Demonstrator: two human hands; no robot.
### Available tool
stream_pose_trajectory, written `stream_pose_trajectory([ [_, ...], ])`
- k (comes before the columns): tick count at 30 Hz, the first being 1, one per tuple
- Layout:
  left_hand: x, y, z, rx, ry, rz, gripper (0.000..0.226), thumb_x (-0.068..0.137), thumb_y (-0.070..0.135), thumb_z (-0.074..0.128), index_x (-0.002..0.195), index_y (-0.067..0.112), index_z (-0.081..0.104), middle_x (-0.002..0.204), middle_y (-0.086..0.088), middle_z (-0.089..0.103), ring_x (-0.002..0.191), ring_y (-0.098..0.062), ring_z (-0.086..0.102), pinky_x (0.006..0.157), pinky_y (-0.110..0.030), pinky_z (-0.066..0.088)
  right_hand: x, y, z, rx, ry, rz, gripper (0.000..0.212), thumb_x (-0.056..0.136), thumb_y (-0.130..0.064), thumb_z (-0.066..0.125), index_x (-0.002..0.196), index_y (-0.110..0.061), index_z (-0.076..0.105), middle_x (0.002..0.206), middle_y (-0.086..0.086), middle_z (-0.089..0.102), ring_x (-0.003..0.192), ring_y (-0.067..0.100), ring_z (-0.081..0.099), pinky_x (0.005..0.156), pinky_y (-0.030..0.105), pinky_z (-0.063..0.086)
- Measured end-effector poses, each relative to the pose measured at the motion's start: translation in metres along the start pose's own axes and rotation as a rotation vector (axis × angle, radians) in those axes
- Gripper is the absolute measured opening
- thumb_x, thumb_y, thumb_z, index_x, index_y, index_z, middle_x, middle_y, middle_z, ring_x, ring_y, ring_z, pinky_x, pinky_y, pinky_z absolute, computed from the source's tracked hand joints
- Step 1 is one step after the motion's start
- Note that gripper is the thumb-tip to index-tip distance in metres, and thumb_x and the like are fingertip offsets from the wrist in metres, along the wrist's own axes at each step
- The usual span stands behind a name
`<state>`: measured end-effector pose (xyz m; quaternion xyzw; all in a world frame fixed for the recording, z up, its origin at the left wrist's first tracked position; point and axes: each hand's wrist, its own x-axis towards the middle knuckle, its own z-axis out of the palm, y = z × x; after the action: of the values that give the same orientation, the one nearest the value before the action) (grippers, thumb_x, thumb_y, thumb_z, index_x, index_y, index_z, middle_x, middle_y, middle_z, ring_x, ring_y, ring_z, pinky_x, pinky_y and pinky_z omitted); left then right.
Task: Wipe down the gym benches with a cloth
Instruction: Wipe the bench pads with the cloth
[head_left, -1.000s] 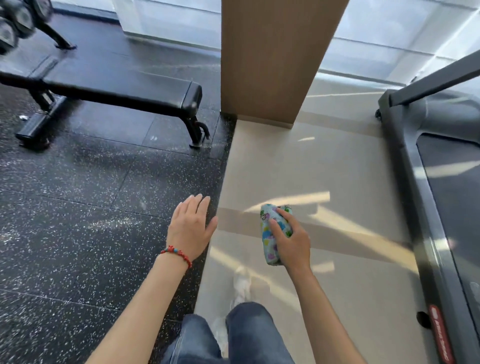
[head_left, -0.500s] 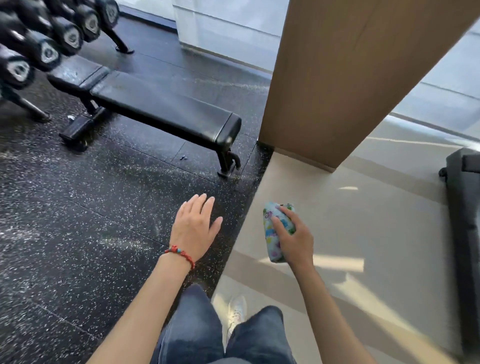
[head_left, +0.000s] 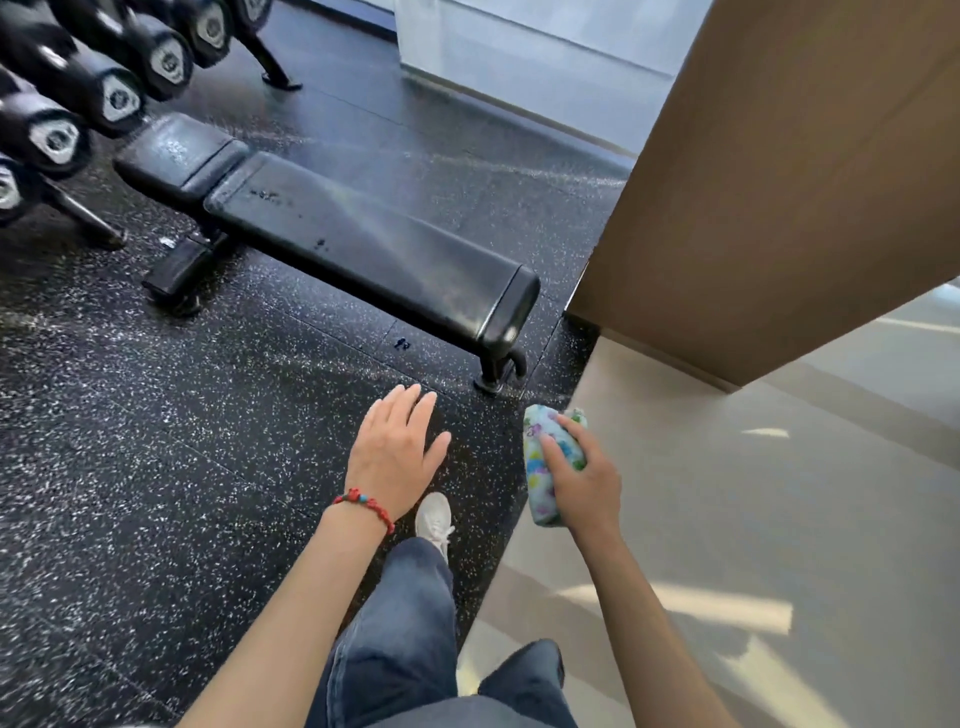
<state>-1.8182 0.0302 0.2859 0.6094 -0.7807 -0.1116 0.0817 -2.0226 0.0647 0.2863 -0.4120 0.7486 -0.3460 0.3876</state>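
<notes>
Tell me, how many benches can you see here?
1. The black bench stands on the speckled floor, ahead of the hands, beside the dumbbell rack. Others may lie outside the view.

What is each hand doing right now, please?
Left hand: open, fingers straight, holding nothing.
Right hand: gripping the folded cloth.

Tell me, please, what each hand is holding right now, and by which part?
The right hand grips the patterned cloth, bunched into a roll, around its middle; both ends stick out. The left hand holds nothing, fingers straight.
</notes>
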Motion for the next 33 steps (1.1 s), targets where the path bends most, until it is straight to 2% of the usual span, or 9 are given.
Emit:
stream_pose_trajectory([
  [3,0.048,-0.024,-0.009,-0.010,-0.014,0.049,0.054,0.087,0.038,0.038,0.115,-0.002,0.062,0.115,-0.022,0.063,0.108,-0.038,0.060,0.090,-0.052,0.049,0.038,-0.028,0.021,0.022,0.038,0.052,0.028,0.088,-0.024,0.061,0.116,-0.024,0.061,0.091,-0.003,0.060,0.066,-0.006,0.052,0.054,-0.001,0.038],
  [9,0.130,-0.050,-0.008,0.001,-0.033,0.098,0.054,0.088,0.037,0.037,0.115,-0.002,0.062,0.115,-0.021,0.063,0.109,-0.037,0.059,0.092,-0.050,0.046,0.104,-0.051,0.049,0.051,0.087,0.105,0.026,0.087,-0.023,0.062,0.113,-0.026,0.062,0.090,-0.006,0.062,0.069,-0.001,0.057,0.059,0.005,0.043],
  [16,0.212,-0.065,0.036,-0.015,-0.056,0.107,0.052,0.088,0.035,0.038,0.115,-0.003,0.062,0.116,-0.021,0.063,0.111,-0.037,0.059,0.094,-0.050,0.045,0.192,-0.035,0.075,0.114,0.136,0.180,0.029,0.085,-0.026,0.064,0.115,-0.026,0.063,0.089,-0.005,0.066,0.074,0.000,0.063,0.061,0.004,0.045],
  [20,0.263,-0.070,0.074,-0.029,-0.068,0.121,0.050,0.089,0.034,0.040,0.117,-0.002,0.061,0.120,-0.020,0.061,0.115,-0.036,0.056,0.096,-0.049,0.045,0.243,-0.013,0.094,0.175,0.116,0.219,0.028,0.086,-0.026,0.064,0.114,-0.030,0.062,0.101,-0.010,0.065,0.081,-0.014,0.059,0.070,0.003,0.045],
  [23,0.295,-0.074,0.109,-0.040,-0.039,0.136,0.046,0.091,0.031,0.041,0.118,-0.002,0.060,0.123,-0.020,0.059,0.117,-0.036,0.054,0.100,-0.045,0.042,0.280,0.008,0.113,0.130,0.147,0.207,0.036,0.081,-0.044,0.060,0.115,-0.034,0.061,0.113,-0.008,0.065,0.100,0.006,0.062,0.089,0.033,0.051],
  [24,0.304,-0.076,0.122,-0.043,-0.027,0.151,0.045,0.092,0.030,0.041,0.118,-0.002,0.060,0.123,-0.020,0.059,0.117,-0.036,0.054,0.101,-0.045,0.041,0.293,0.015,0.119,0.116,0.155,0.207,0.039,0.079,-0.049,0.058,0.116,-0.036,0.060,0.114,-0.007,0.065,0.102,0.011,0.062,0.088,0.039,0.052],
  [26,0.319,-0.083,0.152,-0.054,-0.023,0.176,0.045,0.096,0.030,0.037,0.118,-0.002,0.060,0.123,-0.021,0.059,0.117,-0.036,0.054,0.100,-0.046,0.043,0.319,0.033,0.135,0.091,0.168,0.219,0.043,0.078,-0.056,0.055,0.117,-0.038,0.058,0.116,-0.006,0.064,0.101,0.013,0.063,0.085,0.042,0.053],
  [29,0.340,-0.098,0.200,-0.061,-0.034,0.177,0.046,0.098,0.030,0.035,0.119,-0.003,0.059,0.124,-0.021,0.059,0.118,-0.035,0.053,0.097,-0.049,0.045,0.357,0.058,0.159,0.067,0.179,0.214,0.043,0.080,-0.054,0.055,0.118,-0.035,0.058,0.114,-0.009,0.063,0.100,0.010,0.062,0.085,0.038,0.053],
  [33,0.366,-0.119,0.265,-0.094,-0.038,0.196,0.044,0.094,0.028,0.041,0.119,-0.003,0.060,0.126,-0.020,0.058,0.121,-0.034,0.047,0.102,-0.047,0.036,0.400,0.097,0.197,-0.001,0.198,0.181,0.035,0.087,-0.027,0.063,0.121,-0.024,0.059,0.105,-0.015,0.055,0.095,0.003,0.055,0.083,0.009,0.041],
])
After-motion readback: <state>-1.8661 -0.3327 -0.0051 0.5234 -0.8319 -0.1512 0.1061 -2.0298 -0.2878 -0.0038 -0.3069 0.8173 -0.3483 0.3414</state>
